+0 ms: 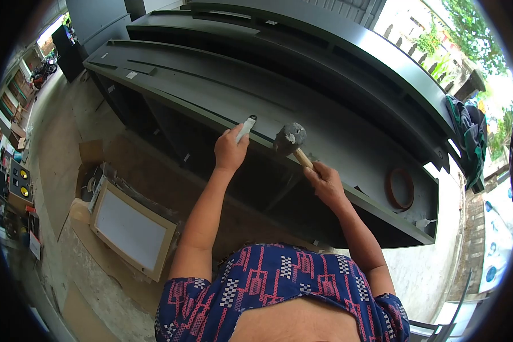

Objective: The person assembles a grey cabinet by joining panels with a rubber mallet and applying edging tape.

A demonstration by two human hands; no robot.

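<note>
My left hand (231,149) is wrapped round a pale tool (245,129) with a dark round end, held over the front edge of a long dark grey cabinet (205,108). Whether the tool touches the edge is hard to tell. To the right, my right hand (326,183) grips the wooden handle of a mallet (291,137). The mallet's dark, scuffed head is above the cabinet's front edge, apart from the pale tool.
A roll of brown tape (399,188) and a small white bottle (423,223) lie at the cabinet's right end. Below left, a framed white panel (132,227) rests on cardboard. Dark cloth (467,137) hangs at the right.
</note>
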